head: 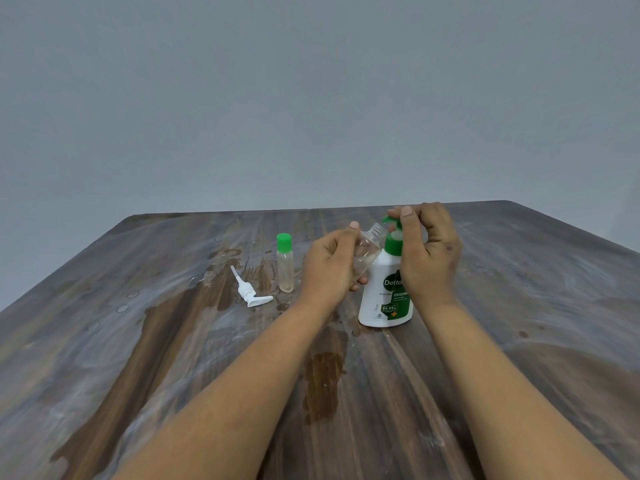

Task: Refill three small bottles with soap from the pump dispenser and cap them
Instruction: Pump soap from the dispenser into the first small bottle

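Beside the pump dispenser (pixel 386 289), uncapped small bottle (pixel 369 252) gripped left-handed, neck tilted up-right toward nozzle under right fingers.

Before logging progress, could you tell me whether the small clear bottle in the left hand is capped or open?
Open: the small clear plastic bottle shows bare neck threads, tilted toward the green pump nozzle.

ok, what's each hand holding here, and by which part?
Left hand grips the uncapped small bottle around its body, tilted toward the pump. Right hand rests on the pump dispenser, fingers over its green pump head.
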